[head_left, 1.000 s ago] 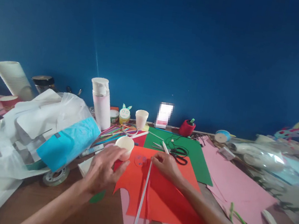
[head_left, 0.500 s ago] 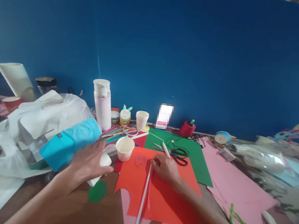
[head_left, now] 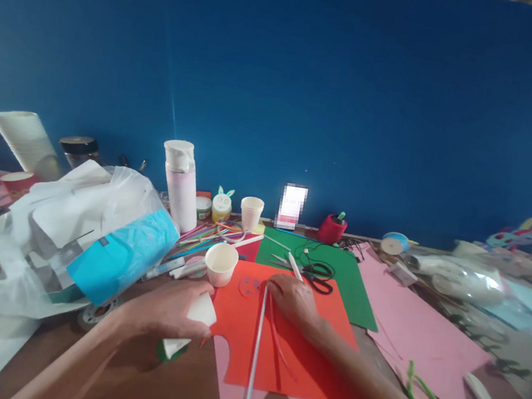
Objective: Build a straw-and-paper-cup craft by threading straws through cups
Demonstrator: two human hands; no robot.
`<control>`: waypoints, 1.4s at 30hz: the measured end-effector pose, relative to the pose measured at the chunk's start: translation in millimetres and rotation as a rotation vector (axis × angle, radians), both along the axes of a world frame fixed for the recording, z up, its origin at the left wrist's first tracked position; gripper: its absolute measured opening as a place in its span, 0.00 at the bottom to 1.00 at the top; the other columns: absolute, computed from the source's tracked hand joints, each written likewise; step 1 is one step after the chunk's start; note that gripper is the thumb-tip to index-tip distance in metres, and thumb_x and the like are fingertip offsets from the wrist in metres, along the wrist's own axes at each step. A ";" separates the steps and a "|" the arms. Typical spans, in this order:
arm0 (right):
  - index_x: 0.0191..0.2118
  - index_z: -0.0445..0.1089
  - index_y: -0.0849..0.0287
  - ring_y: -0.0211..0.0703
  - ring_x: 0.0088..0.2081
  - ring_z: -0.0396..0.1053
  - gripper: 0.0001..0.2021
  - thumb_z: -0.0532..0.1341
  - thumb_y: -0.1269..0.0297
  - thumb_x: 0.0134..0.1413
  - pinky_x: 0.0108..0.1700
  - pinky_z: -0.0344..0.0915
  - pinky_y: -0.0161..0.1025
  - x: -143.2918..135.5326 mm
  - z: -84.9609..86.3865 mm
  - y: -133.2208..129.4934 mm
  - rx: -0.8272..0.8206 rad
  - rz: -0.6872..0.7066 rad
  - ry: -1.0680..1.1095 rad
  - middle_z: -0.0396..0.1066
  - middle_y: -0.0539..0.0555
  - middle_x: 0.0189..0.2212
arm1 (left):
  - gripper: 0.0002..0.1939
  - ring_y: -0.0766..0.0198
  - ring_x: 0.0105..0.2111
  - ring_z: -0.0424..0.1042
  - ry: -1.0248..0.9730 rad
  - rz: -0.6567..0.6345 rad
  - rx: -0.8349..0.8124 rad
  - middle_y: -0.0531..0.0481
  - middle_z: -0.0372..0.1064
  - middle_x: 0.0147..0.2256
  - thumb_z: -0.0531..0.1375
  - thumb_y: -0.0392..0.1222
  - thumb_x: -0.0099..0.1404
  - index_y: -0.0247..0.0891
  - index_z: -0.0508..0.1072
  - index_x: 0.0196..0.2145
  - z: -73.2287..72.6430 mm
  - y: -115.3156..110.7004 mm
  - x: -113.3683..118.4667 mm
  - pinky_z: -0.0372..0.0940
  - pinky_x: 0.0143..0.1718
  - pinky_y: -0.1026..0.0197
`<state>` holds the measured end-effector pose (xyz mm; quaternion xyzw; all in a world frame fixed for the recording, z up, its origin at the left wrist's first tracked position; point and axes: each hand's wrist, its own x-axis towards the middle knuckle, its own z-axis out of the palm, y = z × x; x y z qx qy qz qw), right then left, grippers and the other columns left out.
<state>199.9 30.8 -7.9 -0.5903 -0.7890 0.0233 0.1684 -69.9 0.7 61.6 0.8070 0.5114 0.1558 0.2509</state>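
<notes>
My left hand (head_left: pixel 171 310) grips a folded white paper piece (head_left: pixel 202 309) between thumb and fingers, left of the orange sheet (head_left: pixel 312 364). Beneath that paper, a green circle (head_left: pixel 165 352) is partly covered. My right hand (head_left: pixel 292 299) rests on the orange sheet, its fingers closed at the top of a long white strip (head_left: pixel 253 363). A red strip (head_left: pixel 276 339) runs down beside it. A small face drawing (head_left: pixel 249 287) lies left of my right fingertips. The white paper cup (head_left: pixel 220 264) stands between my hands at the sheet's upper left corner.
Black scissors (head_left: pixel 318 277) and a white pen (head_left: pixel 295 266) lie beyond my right hand. A plastic bag (head_left: pixel 42 241) with a blue packet (head_left: pixel 124 255) fills the left. Pink paper (head_left: pixel 426 328) and a green pipe cleaner (head_left: pixel 426 397) are at right.
My left hand has moved right and slightly down, closing on the white paper and bringing it over the green circle. The red strip has swung out to the right. My right hand has barely moved.
</notes>
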 end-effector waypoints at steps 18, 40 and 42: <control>0.35 0.70 0.57 0.40 0.37 0.68 0.14 0.47 0.63 0.57 0.36 0.57 0.31 4.5 0.1 4.2 0.046 0.022 0.060 0.72 0.53 0.34 | 0.33 0.53 0.44 0.65 -0.507 -0.052 -0.402 0.42 0.64 0.47 0.61 0.48 0.49 0.35 0.61 0.52 -24.4 20.1 36.2 0.61 0.42 0.57; 0.29 0.68 0.56 0.41 0.34 0.64 0.11 0.53 0.56 0.51 0.31 0.51 0.34 49.8 10.3 26.2 0.090 -0.276 -0.163 0.69 0.53 0.29 | 0.33 0.61 0.34 0.68 -1.022 -0.076 -0.640 0.41 0.66 0.42 0.60 0.50 0.52 0.36 0.57 0.54 -38.0 -1.3 42.1 0.62 0.31 0.63; 0.29 0.68 0.56 0.41 0.32 0.65 0.10 0.53 0.57 0.52 0.28 0.50 0.33 50.0 11.6 26.7 0.048 -0.290 -0.169 0.69 0.53 0.29 | 0.33 0.59 0.35 0.68 -1.061 -0.071 -0.698 0.40 0.67 0.42 0.60 0.50 0.52 0.35 0.58 0.53 -44.3 -3.5 45.2 0.62 0.32 0.62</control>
